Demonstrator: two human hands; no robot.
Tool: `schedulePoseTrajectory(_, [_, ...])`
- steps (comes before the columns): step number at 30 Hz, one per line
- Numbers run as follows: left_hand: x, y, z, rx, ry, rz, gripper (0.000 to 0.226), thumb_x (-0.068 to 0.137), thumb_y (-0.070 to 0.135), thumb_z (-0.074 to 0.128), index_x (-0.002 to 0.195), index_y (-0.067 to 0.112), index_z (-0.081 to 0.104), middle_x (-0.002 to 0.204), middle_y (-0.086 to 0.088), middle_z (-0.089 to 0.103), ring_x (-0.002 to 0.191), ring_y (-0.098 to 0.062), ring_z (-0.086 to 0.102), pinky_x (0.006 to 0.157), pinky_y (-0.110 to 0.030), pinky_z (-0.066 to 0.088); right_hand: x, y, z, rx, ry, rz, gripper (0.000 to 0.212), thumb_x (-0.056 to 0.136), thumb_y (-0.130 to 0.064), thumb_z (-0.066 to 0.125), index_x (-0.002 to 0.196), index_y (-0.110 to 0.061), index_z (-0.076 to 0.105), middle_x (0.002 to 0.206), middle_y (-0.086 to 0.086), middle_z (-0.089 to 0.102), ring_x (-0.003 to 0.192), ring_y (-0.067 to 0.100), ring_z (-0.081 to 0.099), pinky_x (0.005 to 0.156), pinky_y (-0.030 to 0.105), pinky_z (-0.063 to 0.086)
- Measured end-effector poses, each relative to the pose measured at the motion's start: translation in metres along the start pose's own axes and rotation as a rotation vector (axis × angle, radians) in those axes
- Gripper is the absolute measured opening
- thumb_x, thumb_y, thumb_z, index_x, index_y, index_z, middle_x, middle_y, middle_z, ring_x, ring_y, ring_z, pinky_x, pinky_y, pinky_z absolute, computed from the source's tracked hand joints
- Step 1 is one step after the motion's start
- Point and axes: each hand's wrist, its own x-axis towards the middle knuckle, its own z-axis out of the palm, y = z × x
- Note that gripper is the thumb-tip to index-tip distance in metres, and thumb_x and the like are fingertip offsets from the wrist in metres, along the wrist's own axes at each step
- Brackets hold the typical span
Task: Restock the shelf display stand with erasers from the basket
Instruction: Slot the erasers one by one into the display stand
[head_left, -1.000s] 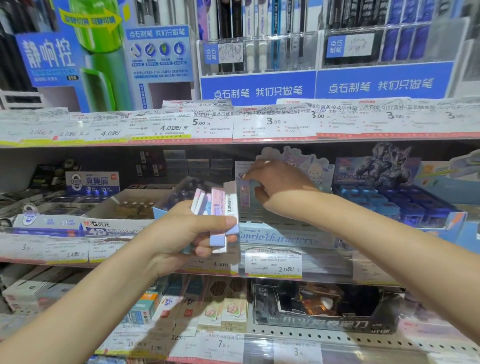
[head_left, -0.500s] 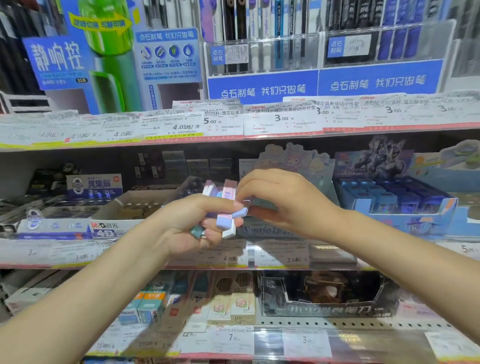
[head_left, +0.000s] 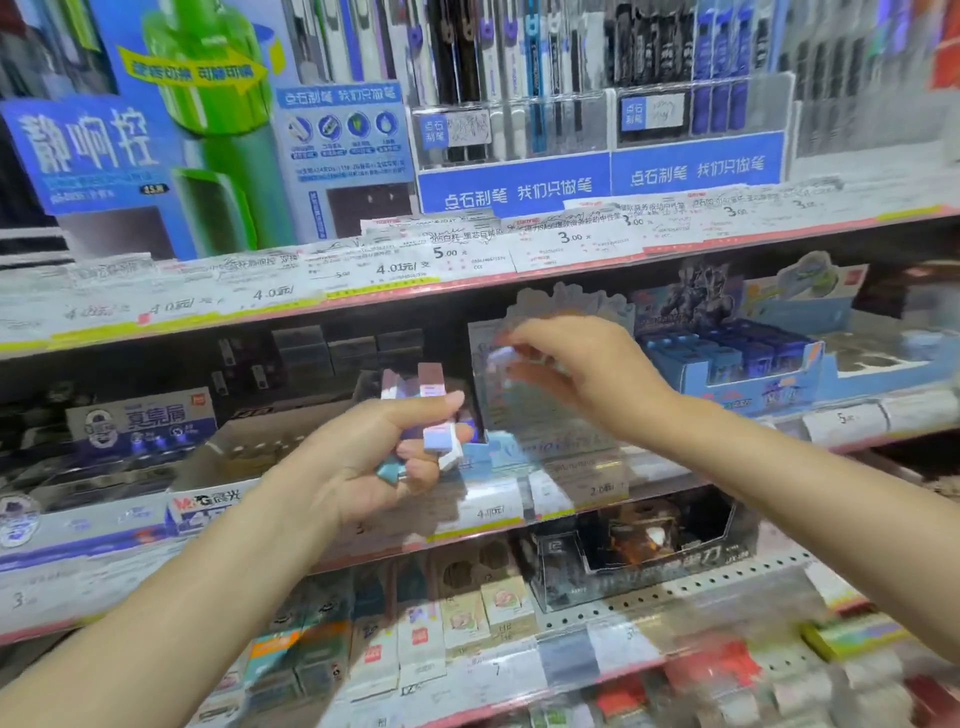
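Observation:
My left hand (head_left: 374, 462) grips a bundle of several pastel erasers (head_left: 428, 410), pink, lilac and white, in front of the middle shelf. My right hand (head_left: 582, 369) is raised over the pale blue character display stand (head_left: 540, 415) and pinches one small pale eraser (head_left: 501, 358) at its fingertips. The stand sits on the middle shelf behind both hands, its tray partly hidden by them. The frame is blurred, so the eraser's exact contact with the stand is unclear. The basket is out of view.
A blue eraser display box (head_left: 737, 358) stands right of the stand. White boxes (head_left: 244, 457) sit to its left. Pen racks (head_left: 519, 104) fill the upper shelf above a price label strip (head_left: 467, 254). The lower shelf holds a dark box (head_left: 649, 551) and small packs (head_left: 415, 639).
My right hand has pulled one eraser out of the bundle in my left hand and lifted it up and right over the stand. The camera shifted slightly.

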Motion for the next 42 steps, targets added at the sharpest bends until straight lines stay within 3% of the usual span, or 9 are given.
schedulePoseTrajectory(3, [0.0,0.001,-0.005,0.074,-0.018,0.033,0.018,0.055,0.009,0.07,0.07,0.007,0.06,0.055,-0.009,0.063,0.031,-0.002,0.027,0.028,-0.01,0.027,0.006,0.014,-0.002,0.083,-0.1,0.28,0.035,0.089,-0.011,0.056,0.122,-0.015,0.049,0.074,0.005,0.057,0.059,0.006,0.05,0.056,0.026,0.035])
schedulePoseTrajectory(7, [0.002,0.001,-0.007,0.14,0.003,0.057,0.008,0.071,0.005,0.069,0.071,0.006,0.061,0.062,-0.011,0.062,0.031,-0.003,0.028,0.028,-0.012,0.028,0.016,0.022,0.005,0.177,-0.119,0.394,0.033,0.091,-0.006,0.051,0.123,-0.015,0.053,0.102,0.02,0.064,0.087,0.033,0.062,0.083,0.044,0.051])
schedulePoseTrajectory(10, [0.001,0.003,-0.007,0.163,0.022,0.084,0.008,0.078,0.005,0.067,0.072,0.006,0.062,0.057,-0.01,0.065,0.032,-0.003,0.029,0.031,-0.011,0.028,0.028,0.023,0.011,0.209,-0.197,0.514,0.03,0.092,-0.007,0.048,0.12,-0.011,0.057,0.097,0.024,0.063,0.082,0.028,0.062,0.083,0.03,0.047])
schedulePoseTrajectory(13, [-0.003,0.004,-0.006,0.164,0.01,0.108,0.011,0.078,0.004,0.066,0.07,0.007,0.06,0.056,-0.011,0.065,0.032,-0.002,0.028,0.031,-0.011,0.027,0.032,0.027,0.015,0.076,-0.285,0.455,0.031,0.092,-0.01,0.049,0.122,-0.012,0.056,0.104,0.015,0.064,0.077,0.018,0.056,0.073,0.018,0.037])
schedulePoseTrajectory(20, [-0.008,0.003,-0.005,0.218,0.014,0.159,0.012,0.072,0.006,0.067,0.075,0.009,0.057,0.058,-0.014,0.065,0.033,-0.003,0.028,0.032,-0.013,0.026,0.027,0.035,0.022,0.115,-0.342,0.428,0.028,0.093,-0.011,0.048,0.119,-0.014,0.057,0.113,0.013,0.066,0.095,0.031,0.064,0.089,0.037,0.05])
schedulePoseTrajectory(26, [-0.008,0.002,0.0,0.228,0.03,0.168,0.01,0.074,0.005,0.067,0.073,0.009,0.057,0.057,-0.013,0.064,0.032,-0.003,0.03,0.032,-0.013,0.027,0.026,0.035,0.029,0.039,-0.396,0.378,0.035,0.093,-0.012,0.048,0.127,-0.016,0.043,0.108,0.014,0.064,0.094,0.03,0.062,0.084,0.035,0.05])
schedulePoseTrajectory(34, [-0.01,-0.001,0.007,0.242,0.042,0.186,0.016,0.072,0.007,0.068,0.077,0.011,0.054,0.055,-0.01,0.065,0.033,-0.003,0.03,0.031,-0.013,0.028,0.019,0.036,0.028,-0.016,-0.317,0.349,0.025,0.089,-0.007,0.046,0.108,-0.005,0.063,0.108,0.016,0.065,0.096,0.034,0.061,0.085,0.039,0.05])
schedulePoseTrajectory(38, [-0.009,-0.002,0.011,0.237,0.048,0.185,0.016,0.074,0.005,0.067,0.078,0.01,0.053,0.055,-0.01,0.064,0.033,-0.003,0.03,0.031,-0.013,0.027,0.012,0.036,0.032,0.018,-0.317,0.362,0.04,0.088,-0.002,0.041,0.124,-0.012,0.056,0.122,0.015,0.062,0.107,0.034,0.058,0.092,0.037,0.049])
schedulePoseTrajectory(42, [-0.008,-0.003,0.015,0.238,0.046,0.185,0.013,0.079,0.003,0.065,0.076,0.009,0.053,0.056,-0.012,0.064,0.034,-0.005,0.03,0.032,-0.013,0.027,0.002,0.038,0.036,0.079,-0.359,0.433,0.045,0.09,-0.005,0.041,0.131,-0.023,0.05,0.117,0.012,0.065,0.09,0.031,0.064,0.083,0.035,0.055])
